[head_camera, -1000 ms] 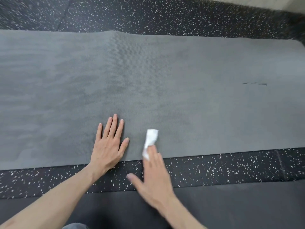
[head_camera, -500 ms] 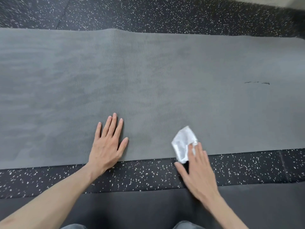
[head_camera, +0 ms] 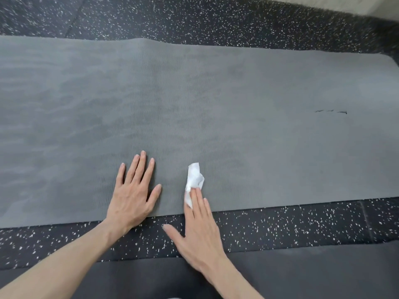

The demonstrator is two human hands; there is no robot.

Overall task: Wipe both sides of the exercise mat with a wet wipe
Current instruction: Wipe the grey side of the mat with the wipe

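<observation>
Now you're pressing wet wipe [head_camera: 194, 182] onto grey exercise mat [head_camera: 237, 126] near front edge with flat right hand [head_camera: 199, 231] fingers; left hand [head_camera: 133, 195] splayed, pinning mat; keep strokes overlapping, pressure even

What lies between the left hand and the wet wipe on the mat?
Only bare grey exercise mat lies between the left hand and the wet wipe, as the head view shows.
</observation>
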